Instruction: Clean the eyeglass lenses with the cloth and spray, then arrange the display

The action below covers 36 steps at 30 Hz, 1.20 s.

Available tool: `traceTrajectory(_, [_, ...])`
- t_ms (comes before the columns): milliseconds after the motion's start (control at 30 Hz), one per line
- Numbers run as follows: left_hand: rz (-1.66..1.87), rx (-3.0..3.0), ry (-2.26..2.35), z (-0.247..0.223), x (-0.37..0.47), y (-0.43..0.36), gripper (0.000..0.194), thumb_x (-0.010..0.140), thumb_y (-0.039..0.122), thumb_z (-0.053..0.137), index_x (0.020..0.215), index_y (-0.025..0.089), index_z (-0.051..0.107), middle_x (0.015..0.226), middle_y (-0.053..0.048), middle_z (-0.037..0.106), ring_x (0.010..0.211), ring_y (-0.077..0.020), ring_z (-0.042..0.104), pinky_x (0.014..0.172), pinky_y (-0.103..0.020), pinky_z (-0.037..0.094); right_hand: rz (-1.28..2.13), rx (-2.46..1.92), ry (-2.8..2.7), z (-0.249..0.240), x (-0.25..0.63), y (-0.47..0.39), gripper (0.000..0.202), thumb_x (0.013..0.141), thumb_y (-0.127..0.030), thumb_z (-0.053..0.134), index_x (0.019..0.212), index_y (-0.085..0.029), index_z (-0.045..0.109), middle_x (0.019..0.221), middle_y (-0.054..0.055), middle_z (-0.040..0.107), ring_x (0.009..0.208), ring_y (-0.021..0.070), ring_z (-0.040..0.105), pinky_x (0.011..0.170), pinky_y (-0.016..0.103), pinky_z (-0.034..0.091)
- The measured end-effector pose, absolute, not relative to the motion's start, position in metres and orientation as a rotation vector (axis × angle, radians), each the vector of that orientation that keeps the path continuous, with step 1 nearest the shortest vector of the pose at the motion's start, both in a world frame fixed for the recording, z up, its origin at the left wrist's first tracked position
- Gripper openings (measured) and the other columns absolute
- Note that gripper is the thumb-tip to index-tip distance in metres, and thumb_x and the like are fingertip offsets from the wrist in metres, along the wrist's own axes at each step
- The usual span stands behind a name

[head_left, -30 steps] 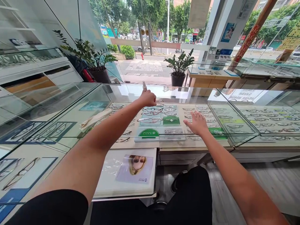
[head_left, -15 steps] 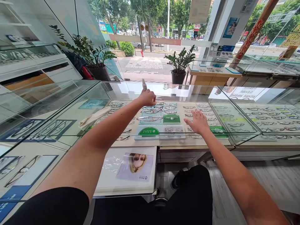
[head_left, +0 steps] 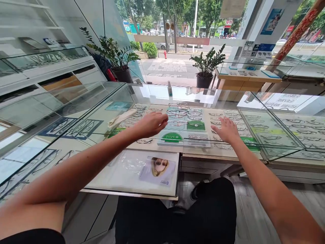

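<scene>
My left hand (head_left: 153,124) is over the glass counter (head_left: 149,93), its fingers loosely bent, with a gap between them and the thumb and nothing seen in them. Beyond it, a small spray bottle (head_left: 170,89) stands upright on the glass. To its left lies a pale folded cloth (head_left: 122,117). My right hand (head_left: 225,130) rests on or just above the glass, empty, its fingers spread. Beneath the glass, between my hands, are several glasses frames (head_left: 177,112), a green card (head_left: 196,125) and a round green sign (head_left: 172,137).
A drawer or tray (head_left: 119,183) with a printed portrait card (head_left: 157,170) juts out near my legs. Glass cases continue left and right. Two potted plants (head_left: 207,64) stand beyond the counter, before the windows. A wooden display table (head_left: 248,79) is at the back right.
My left hand has let go of the spray bottle and come back nearer to me. The bottle stands alone. My right hand keeps about its place on the counter. The view has shifted to the left.
</scene>
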<state>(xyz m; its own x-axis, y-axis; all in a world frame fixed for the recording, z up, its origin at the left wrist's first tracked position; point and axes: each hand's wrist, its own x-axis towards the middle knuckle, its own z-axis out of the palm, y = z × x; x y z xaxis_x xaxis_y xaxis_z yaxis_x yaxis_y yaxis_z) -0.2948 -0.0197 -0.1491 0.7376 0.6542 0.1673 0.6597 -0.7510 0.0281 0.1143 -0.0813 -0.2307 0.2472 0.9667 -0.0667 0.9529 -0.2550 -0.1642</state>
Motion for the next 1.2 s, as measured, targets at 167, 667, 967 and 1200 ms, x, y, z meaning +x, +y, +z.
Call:
traceTrajectory(167, [-0.072, -3.033, -1.194, -0.168, -0.353, -0.078, 0.041, 0.117, 0.041, 0.041, 0.083, 0.024, 0.056, 0.078, -0.007, 0.068, 0.073, -0.0249, 0.063, 0.071, -0.037, 0.04, 0.169, -2.37, -1.876, -0.238, 0.124, -0.08, 0.099, 0.11, -0.08, 0.029, 0.184, -0.014, 0.033, 0.195, 0.021, 0.026, 0.18, 0.0424, 0.024, 0.144, 0.063, 0.027])
traceTrajectory(667, [-0.445, -2.388, -1.902, -0.177, -0.483, -0.077, 0.044, 0.106, 0.047, 0.049, 0.116, 0.016, 0.078, 0.122, -0.019, 0.076, 0.113, -0.0377, 0.074, 0.101, -0.052, 0.055, 0.188, -2.323, -1.871, -0.236, 0.132, -0.088, 0.107, 0.106, -0.084, 0.024, 0.182, -0.009, 0.035, 0.194, 0.025, 0.026, 0.179, 0.0442, 0.025, 0.145, 0.058, 0.021])
traceTrajectory(967, [-0.845, -2.185, -2.031, -0.212, -0.504, -0.249, 0.036, 0.109, 0.052, 0.054, 0.098, 0.024, 0.073, 0.11, -0.01, 0.079, 0.112, -0.0322, 0.071, 0.104, -0.047, 0.05, 0.161, -2.308, -1.865, -0.242, 0.141, -0.084, 0.121, 0.097, -0.094, 0.017, 0.18, -0.009, 0.039, 0.192, 0.025, 0.031, 0.179, 0.0436, 0.026, 0.146, 0.055, 0.021])
traceTrajectory(1200, [-0.828, -1.438, -3.124, -0.325, -0.497, -0.359, 0.041, 0.115, 0.044, 0.043, 0.09, 0.02, 0.066, 0.08, -0.003, 0.066, 0.086, -0.0251, 0.067, 0.077, -0.036, 0.053, 0.173, -2.272, -1.864, -0.243, 0.143, -0.083, 0.121, 0.097, -0.09, 0.021, 0.179, -0.003, 0.039, 0.191, 0.029, 0.03, 0.179, 0.0465, 0.026, 0.147, 0.057, 0.019])
